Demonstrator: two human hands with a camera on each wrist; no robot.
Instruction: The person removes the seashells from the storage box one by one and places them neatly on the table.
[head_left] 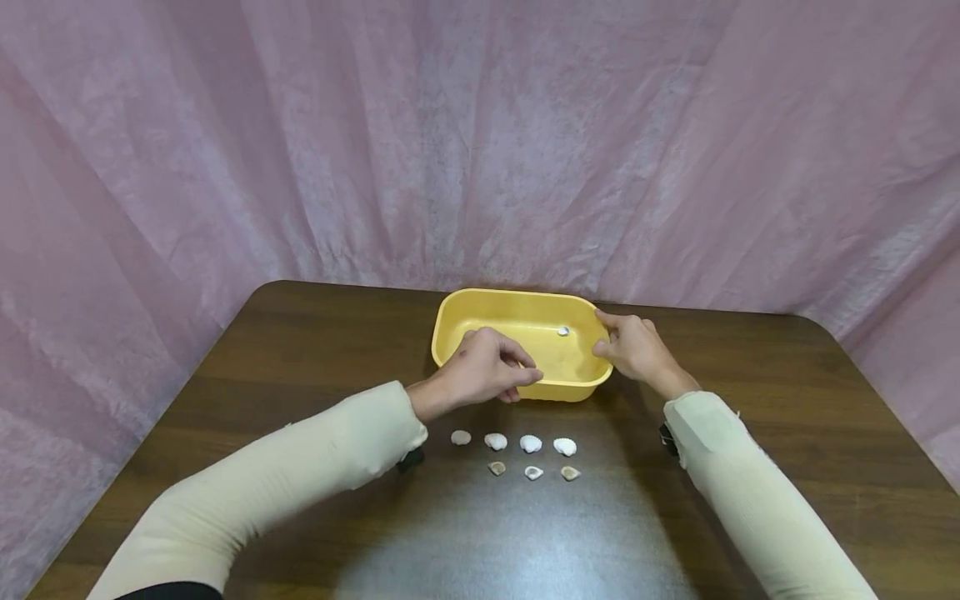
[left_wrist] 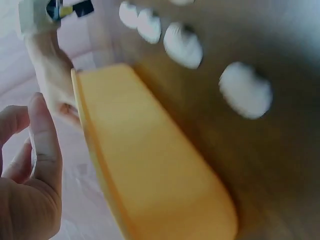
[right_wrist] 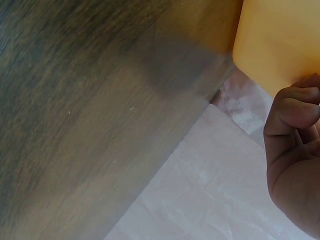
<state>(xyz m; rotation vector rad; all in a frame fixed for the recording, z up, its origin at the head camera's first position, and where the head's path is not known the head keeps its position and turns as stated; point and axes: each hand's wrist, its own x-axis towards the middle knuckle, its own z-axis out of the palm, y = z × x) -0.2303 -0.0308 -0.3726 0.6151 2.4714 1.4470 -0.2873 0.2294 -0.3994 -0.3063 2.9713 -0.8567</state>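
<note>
A yellow plastic basin (head_left: 480, 298) stands near the table's far edge, with one small white shell (head_left: 563, 332) on its floor. My right hand (head_left: 640, 347) grips its right end, thumb over the rim; in the right wrist view the fingers are curled against the basin wall (right_wrist: 275, 40). Above the front rim is my left hand (head_left: 487, 367), thumb and fingers bent toward each other; whether anything is between them is hidden. Nearer me, white shells (head_left: 531, 443) lie in a row. A second row holds three smaller shells (head_left: 533, 472), two of them brownish.
A dark wooden table (head_left: 337, 350) carries everything. Pink curtains (head_left: 480, 150) hang right behind its far edge. In the left wrist view several white shells (left_wrist: 246, 91) lie beside the basin, blurred.
</note>
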